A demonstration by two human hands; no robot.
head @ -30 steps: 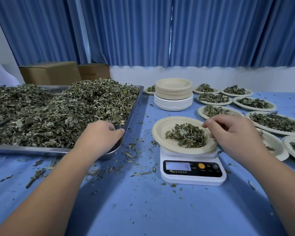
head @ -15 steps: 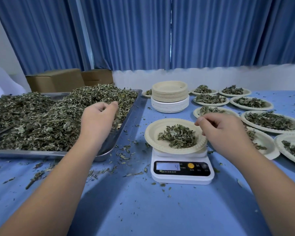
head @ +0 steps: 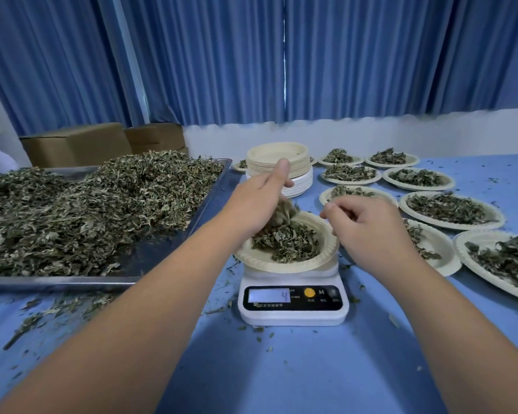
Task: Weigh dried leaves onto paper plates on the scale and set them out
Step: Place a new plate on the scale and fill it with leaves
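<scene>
L hand (head: 257,204) cups a leaf clump (head: 284,212) over plate (head: 281,265) on scale (head: 293,312), centre-near, fingers loosely curled. R hand (head: 368,225) curled at plate's right rim; can't tell if gripping. Risk: dropping whole clump overshoots wt; R hand touching rim skews reading or tips plate.

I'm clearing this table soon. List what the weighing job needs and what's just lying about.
In use: left hand holding leaves, right hand, scale, plate on it, tray of dried leaves, stack of empty plates, filled plates.
Lying about: cardboard boxes, leaf crumbs scattered on the blue table.
</scene>
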